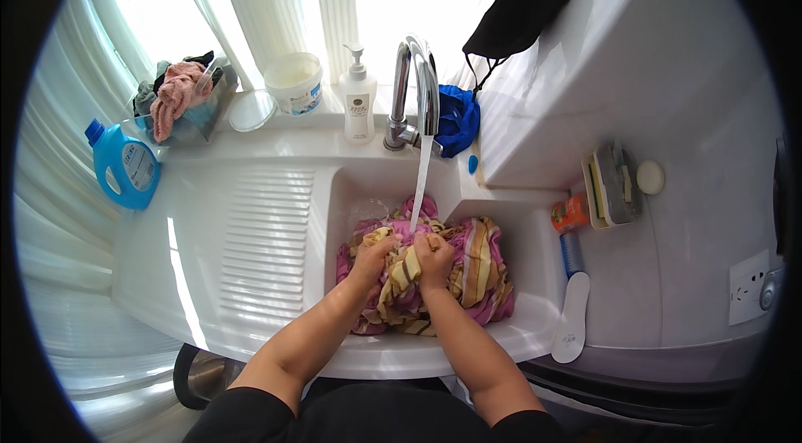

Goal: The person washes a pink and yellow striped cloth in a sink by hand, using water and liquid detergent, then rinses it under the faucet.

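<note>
Both fists closed here: the bare left hand (373, 257) and bare right hand (433, 261) each grip bunched pink cloth with yellow-and-brown stripes (482, 263), heaped in the smooth white sink basin (535, 246). Water (423, 175) pours onto it from the curved chrome tap (429, 96); beyond, a white plastic pump bottle (358, 113) stands beside a round white tub (291, 96).

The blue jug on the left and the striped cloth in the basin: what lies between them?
In the head view, a ribbed white washboard lies between the blue jug and the striped cloth, then the basin's left rim.
</note>
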Tool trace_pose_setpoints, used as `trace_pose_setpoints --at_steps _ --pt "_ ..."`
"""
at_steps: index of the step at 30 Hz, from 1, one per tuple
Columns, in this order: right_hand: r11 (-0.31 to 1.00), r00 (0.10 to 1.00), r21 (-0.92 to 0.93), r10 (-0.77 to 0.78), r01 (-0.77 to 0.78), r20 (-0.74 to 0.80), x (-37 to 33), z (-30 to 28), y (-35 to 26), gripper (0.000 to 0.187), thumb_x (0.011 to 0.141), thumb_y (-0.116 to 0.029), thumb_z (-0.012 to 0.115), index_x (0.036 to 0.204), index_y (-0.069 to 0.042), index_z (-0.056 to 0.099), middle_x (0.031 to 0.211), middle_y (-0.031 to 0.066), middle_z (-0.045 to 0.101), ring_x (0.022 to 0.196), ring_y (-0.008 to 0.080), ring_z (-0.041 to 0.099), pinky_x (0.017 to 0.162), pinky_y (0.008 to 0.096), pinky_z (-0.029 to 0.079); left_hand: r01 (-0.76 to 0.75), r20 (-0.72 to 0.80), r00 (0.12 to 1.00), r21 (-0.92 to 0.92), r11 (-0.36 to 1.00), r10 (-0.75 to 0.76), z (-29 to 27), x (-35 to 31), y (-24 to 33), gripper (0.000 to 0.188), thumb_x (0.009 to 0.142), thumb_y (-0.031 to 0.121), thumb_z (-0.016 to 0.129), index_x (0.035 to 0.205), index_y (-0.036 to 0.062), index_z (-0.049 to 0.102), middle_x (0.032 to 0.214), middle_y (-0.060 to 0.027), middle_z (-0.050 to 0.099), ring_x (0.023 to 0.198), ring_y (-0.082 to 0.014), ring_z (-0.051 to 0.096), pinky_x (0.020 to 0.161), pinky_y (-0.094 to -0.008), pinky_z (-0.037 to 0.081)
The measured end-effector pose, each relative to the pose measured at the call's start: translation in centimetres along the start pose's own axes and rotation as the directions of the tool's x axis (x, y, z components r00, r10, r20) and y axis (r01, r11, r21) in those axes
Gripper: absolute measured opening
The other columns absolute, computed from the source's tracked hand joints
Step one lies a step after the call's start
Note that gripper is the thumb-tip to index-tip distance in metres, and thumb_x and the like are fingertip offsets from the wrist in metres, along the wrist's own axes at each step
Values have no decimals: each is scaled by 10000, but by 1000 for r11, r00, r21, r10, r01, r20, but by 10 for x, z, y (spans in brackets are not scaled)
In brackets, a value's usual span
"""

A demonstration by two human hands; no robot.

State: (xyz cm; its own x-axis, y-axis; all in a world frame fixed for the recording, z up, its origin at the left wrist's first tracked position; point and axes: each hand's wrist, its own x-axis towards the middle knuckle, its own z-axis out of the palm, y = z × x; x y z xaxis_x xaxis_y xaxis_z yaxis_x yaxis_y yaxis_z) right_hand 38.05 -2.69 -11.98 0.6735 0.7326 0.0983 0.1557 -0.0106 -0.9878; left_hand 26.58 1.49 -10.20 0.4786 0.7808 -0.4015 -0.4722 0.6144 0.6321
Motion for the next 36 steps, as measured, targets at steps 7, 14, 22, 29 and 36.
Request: trace_pose_setpoints --at_steps 7,14,22,29,36 --pt "923 949 -227 -284 309 138 -41 7 -61 391 793 -184 718 1078 -32 497 907 90 594 845 183 564 773 307 456 9 49 999 62 998 -13 -30 17 6 241 948 253 533 1047 47 612 983 -99 666 823 -208 669 714 -313 554" --pt "995 991 -58 85 -79 105 25 -5 -5 178 797 -152 670 726 1 615 893 131 652 946 287 616 868 370 445 -21 -121 993 -58 998 14 25 -22 1 152 913 210 599 886 64 634 854 -65 656 766 -169 652 648 -317 542" --pt "991 988 -128 -28 48 155 -13 -7 -4 196 852 -182 623 772 -5 594 975 180 650 970 344 604 893 403 442 67 -242 968 8 998 -63 21 -15 1 230 899 180 546 1042 22 632 968 -91 663 871 -205 654 803 -350 542" --pt "914 931 -189 -336 359 144 -53 2 -54 236 855 -235 627 785 -14 581 1092 176 612 1014 364 561 903 432 436 137 -355 933 215 967 -54 4 1 25 311 900 385 618 898 75 606 840 -63 618 731 -194 609 679 -341 518" --pt "934 976 -283 -205 219 78 -14 -3 6 188 875 -157 586 767 -9 547 804 166 568 824 342 541 763 441 420 93 -258 963 38 995 -80 19 -31 -2 211 869 194 588 1008 40 622 943 -71 646 829 -187 636 750 -333 533"
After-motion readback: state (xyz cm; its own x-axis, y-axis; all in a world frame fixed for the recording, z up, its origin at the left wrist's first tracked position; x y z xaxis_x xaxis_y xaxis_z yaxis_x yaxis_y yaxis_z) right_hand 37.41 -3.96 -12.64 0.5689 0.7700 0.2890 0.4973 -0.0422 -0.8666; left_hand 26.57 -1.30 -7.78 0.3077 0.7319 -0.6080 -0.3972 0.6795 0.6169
